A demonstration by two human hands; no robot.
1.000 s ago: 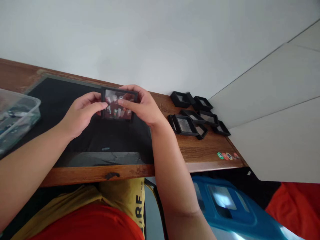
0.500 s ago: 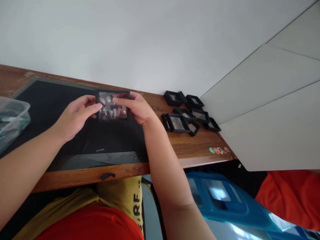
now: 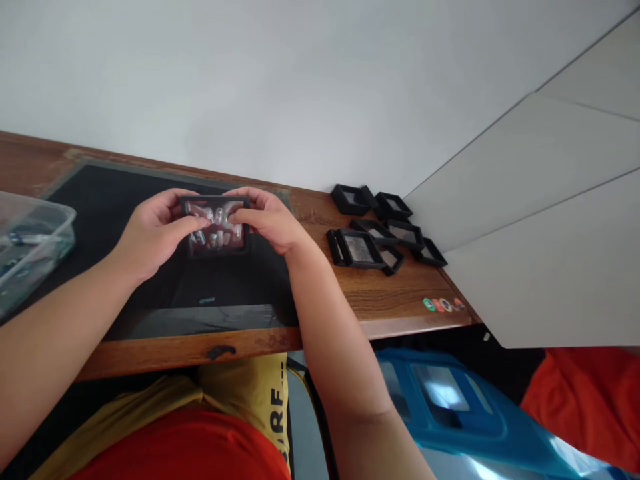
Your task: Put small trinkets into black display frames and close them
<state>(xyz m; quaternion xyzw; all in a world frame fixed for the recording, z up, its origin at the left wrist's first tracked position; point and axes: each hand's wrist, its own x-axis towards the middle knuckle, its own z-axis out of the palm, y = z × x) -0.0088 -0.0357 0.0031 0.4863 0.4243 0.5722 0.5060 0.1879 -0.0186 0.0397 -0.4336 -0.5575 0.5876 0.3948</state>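
Note:
A black-framed case with a clear window point(image 3: 219, 241) is held above the black mat point(image 3: 145, 293). Several small, shiny, nail-like pieces show through its window. My left hand point(image 3: 155, 233) grips the left side, its thumb on the window. On the right side, my right hand point(image 3: 267, 217) grips the frame, its thumb also pressed on the window. The fingers behind the case are partly hidden. A small teal piece point(image 3: 207, 301) lies on the mat below the case.
A clear plastic tub point(image 3: 37, 243) of small items stands at the left. Several black frames point(image 3: 359, 248) are piled on the wooden table point(image 3: 350, 300) at the right, near round stickers point(image 3: 443, 305). A blue plastic object point(image 3: 450, 393) is below the table edge.
The case sits slightly lower and more to the left relative to the mat. My right hand has shifted with it, and both thumbs rest further onto the window. The view has moved slightly.

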